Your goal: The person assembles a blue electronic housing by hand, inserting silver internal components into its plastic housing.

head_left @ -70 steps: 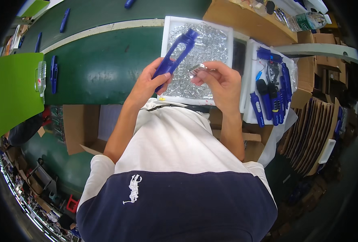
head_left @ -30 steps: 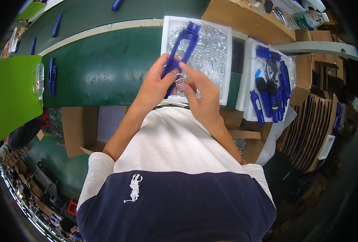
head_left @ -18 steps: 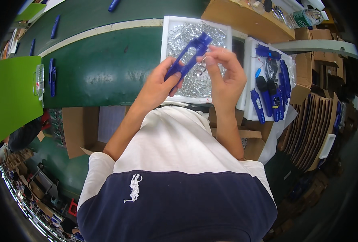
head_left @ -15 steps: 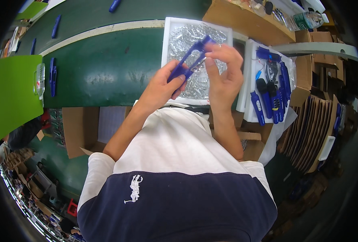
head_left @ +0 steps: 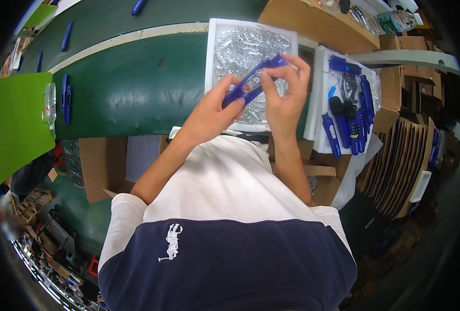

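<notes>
A long blue plastic housing (head_left: 275, 62) with an open middle is held between both hands, tilted with its far end up to the right. My left hand (head_left: 206, 116) is closed around the near-left end, thumb on top. Fingers of my right hand (head_left: 286, 101) are closed on the far-right end, the thumb at its inner side. Whether a small part is pinched there too is hidden. Below the hands lies a white foam tray (head_left: 209, 67) filled with small clear or shiny pieces.
At right, another white foam tray (head_left: 317, 98) holds several blue handheld devices (head_left: 331, 136). A wooden box (head_left: 313, 23) and a plastic bottle (head_left: 396, 23) are behind. Blue housings lie on the dark belt (head_left: 100, 26); a green board (head_left: 17, 119) stands at left.
My right hand has settled from a blur onto the far end of the housing. The housing has shifted slightly right and lies a little flatter.
</notes>
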A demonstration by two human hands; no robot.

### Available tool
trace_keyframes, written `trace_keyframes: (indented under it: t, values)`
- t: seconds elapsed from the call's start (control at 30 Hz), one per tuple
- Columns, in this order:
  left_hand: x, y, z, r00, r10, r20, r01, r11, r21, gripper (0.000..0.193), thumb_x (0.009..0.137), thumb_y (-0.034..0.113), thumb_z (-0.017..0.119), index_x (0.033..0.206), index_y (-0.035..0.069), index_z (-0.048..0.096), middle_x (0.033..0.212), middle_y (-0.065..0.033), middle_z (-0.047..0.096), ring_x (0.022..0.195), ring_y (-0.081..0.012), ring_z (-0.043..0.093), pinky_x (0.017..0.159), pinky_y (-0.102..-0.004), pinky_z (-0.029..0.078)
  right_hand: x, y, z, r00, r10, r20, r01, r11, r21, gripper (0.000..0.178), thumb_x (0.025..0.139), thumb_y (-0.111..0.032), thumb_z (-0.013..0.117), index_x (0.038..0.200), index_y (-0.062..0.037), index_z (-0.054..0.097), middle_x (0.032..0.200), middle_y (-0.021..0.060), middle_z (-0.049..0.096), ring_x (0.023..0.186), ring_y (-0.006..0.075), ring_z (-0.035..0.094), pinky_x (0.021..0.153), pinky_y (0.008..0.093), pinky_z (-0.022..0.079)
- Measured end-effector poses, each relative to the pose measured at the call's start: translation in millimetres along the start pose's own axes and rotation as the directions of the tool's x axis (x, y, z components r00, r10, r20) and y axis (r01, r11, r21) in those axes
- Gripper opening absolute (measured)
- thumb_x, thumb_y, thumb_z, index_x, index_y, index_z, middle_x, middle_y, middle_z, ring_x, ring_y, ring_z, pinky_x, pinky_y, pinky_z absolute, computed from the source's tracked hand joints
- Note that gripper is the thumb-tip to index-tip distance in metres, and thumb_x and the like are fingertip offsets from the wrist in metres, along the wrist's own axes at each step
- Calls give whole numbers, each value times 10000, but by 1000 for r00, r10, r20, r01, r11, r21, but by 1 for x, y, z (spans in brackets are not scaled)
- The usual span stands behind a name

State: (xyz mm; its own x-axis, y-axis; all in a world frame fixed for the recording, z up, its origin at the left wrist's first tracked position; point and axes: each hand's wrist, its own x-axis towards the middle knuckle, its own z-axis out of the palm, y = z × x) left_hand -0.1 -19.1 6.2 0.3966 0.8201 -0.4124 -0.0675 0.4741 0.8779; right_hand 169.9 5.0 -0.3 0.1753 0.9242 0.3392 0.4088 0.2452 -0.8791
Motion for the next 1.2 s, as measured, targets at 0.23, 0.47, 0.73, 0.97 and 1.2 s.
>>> trace_keyframes:
  t: [0.23,0.47,0.73,0.97,1.2]
  values:
    - [1,2,5,1000,10,2,-10,999,51,252,999,87,562,1229,93,458,766,4,559,684,-77,520,610,-258,422,8,-8,-13,992,20,124,-16,999,-35,98,828,0,723,800,-11,630,1181,136,550,1066,257,600,892,368,471]
    - [0,1,4,998,-45,39,44,999,32,207,1000,84,568,1179,84,463,775,3,566,689,-77,520,588,-260,414,6,1,-18,969,77,234,-84,996,21,136,865,77,648,808,-5,556,1273,120,515,1084,235,648,944,354,495]
    - [2,-9,4,999,34,26,-35,999,37,248,1009,78,568,1229,100,456,745,-9,557,529,-42,423,461,-214,315,-1,8,-13,984,20,177,-40,993,112,130,845,42,685,783,10,575,1193,156,557,924,223,627,794,341,522]
    - [3,-1,0,991,114,-75,-85,945,317,157,1008,166,580,1123,66,541,679,-37,613,505,-120,509,475,-292,378,-4,13,-13,979,23,200,-37,997,67,169,816,70,732,780,7,579,1154,146,572,934,178,628,780,306,529]
    - [3,8,5,944,321,-77,-115,537,836,180,967,230,597,981,56,640,755,-176,673,700,-411,646,623,-492,499,-22,23,1,954,259,150,-299,827,475,313,783,158,744,757,-54,516,1037,107,576,986,143,605,806,266,521]
